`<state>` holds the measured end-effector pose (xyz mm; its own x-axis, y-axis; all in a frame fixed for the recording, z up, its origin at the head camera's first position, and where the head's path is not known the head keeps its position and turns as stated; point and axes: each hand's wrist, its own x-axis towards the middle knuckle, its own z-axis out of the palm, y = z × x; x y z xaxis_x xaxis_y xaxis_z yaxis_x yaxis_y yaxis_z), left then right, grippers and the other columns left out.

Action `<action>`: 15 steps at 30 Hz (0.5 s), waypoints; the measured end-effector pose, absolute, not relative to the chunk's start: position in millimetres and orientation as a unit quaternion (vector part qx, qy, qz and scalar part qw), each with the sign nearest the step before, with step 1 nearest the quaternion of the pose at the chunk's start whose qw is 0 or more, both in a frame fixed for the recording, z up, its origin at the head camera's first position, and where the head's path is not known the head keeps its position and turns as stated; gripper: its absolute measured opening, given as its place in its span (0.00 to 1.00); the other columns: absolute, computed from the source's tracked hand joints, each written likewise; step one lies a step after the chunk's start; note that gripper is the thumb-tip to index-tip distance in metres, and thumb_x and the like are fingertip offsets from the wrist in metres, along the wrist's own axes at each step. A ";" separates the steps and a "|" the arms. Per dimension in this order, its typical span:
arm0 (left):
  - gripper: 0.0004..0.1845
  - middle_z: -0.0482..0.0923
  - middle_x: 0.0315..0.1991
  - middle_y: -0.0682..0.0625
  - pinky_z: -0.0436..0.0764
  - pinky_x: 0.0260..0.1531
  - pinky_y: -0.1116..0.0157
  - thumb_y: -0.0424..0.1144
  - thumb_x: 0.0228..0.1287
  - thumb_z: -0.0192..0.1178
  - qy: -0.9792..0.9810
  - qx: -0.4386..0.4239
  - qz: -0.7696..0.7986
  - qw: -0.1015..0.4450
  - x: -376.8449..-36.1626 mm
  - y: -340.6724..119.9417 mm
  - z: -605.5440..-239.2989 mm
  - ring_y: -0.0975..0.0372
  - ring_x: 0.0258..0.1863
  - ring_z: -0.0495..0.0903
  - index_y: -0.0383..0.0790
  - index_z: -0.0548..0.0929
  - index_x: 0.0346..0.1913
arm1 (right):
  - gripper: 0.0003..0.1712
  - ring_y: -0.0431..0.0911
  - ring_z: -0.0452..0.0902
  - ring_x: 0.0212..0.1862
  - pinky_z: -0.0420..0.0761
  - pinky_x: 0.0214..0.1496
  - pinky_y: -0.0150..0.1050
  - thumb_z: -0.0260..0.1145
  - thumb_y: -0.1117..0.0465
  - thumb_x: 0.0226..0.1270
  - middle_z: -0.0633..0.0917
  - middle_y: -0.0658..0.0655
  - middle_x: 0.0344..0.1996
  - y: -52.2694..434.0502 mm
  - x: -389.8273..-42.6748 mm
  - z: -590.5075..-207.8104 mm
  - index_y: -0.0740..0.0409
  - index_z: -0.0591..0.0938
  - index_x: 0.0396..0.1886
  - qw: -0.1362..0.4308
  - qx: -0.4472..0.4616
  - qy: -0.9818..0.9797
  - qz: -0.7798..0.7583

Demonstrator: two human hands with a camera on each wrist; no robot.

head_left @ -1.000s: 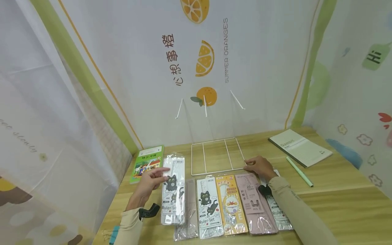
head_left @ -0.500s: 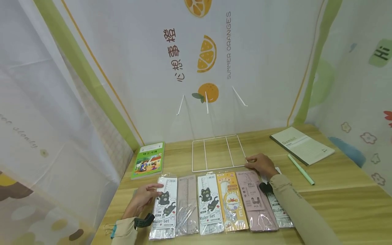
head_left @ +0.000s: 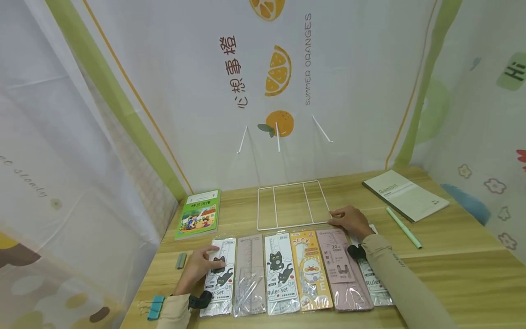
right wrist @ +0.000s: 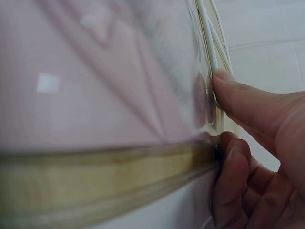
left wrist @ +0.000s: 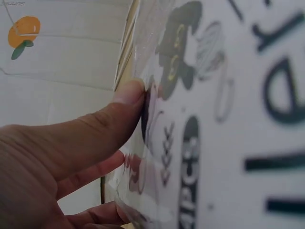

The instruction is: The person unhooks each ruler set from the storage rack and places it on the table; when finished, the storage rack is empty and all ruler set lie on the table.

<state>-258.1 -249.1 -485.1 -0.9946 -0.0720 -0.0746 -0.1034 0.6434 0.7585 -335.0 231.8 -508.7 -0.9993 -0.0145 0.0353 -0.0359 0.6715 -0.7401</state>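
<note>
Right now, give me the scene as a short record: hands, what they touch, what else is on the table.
left hand: thumb and fingers pinch the left edge of the cat ruler pack, which lies flat
right hand: rests by the top of the pink pack, at the corner of the wire rack
row: six packs side by side, duck pack fourth from the left
left side: green book, blue clip
right side: notebook, green pen
surface: wooden table
</note>
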 end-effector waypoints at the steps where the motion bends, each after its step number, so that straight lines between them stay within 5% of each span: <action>1: 0.31 0.71 0.26 0.48 0.69 0.24 0.65 0.33 0.46 0.79 0.910 -0.042 0.411 0.017 -257.4 -248.3 -485.6 0.60 0.24 0.70 0.31 0.82 0.57 | 0.27 0.63 0.80 0.54 0.78 0.50 0.53 0.76 0.51 0.61 0.83 0.69 0.56 232.1 -335.0 -508.3 0.60 0.85 0.57 0.014 0.014 -0.915 0.404; 15: 0.32 0.78 0.31 0.44 0.73 0.27 0.64 0.39 0.51 0.78 0.931 -0.046 0.359 0.041 -254.3 -243.1 -486.0 0.58 0.26 0.77 0.34 0.81 0.61 | 0.27 0.63 0.80 0.55 0.78 0.50 0.54 0.76 0.51 0.61 0.83 0.69 0.57 233.2 -335.5 -509.0 0.60 0.85 0.57 0.014 0.011 -0.918 0.396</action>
<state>-254.3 -243.1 -486.0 -0.9925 -0.0554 -0.1089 -0.1142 0.7375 0.6656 -335.5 233.2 -509.0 -0.9994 -0.0099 0.0339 -0.0315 0.6867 -0.7262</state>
